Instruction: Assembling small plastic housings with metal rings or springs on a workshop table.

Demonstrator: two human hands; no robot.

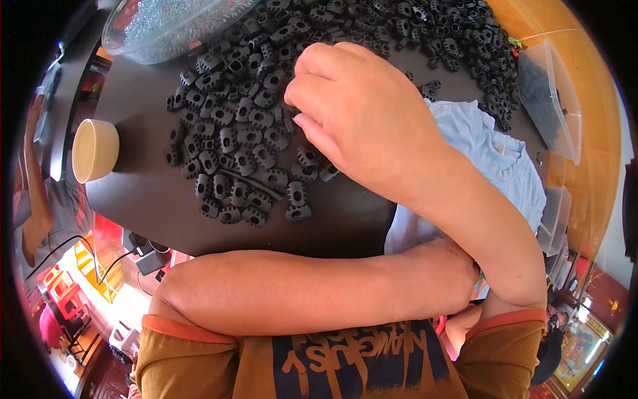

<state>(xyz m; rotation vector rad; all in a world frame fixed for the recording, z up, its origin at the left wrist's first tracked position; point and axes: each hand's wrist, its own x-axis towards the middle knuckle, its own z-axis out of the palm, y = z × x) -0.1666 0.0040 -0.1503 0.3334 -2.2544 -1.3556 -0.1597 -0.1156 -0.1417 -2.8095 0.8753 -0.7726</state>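
A wide heap of small black plastic pieces (246, 159), with toothed edges and oval holes, covers much of the dark table. Over its near right part reaches my right hand (359, 100), fingers curled and thumb drawn in toward them. Whatever the fingertips hold is hidden under the hand. My left forearm crosses in front of my body, and my left hand (442, 266) lies tucked by my right elbow over a light blue cloth (505, 166). Its fingers are hidden behind the right arm.
A clear tub (116, 43) of silvery coiled springs stands at the far left. A cream round cup (96, 149) sits at the table's left edge. Clear plastic bins (565, 116) stand at the right. Beyond the left edge are a black power adapter (149, 261) and red stools (63, 287).
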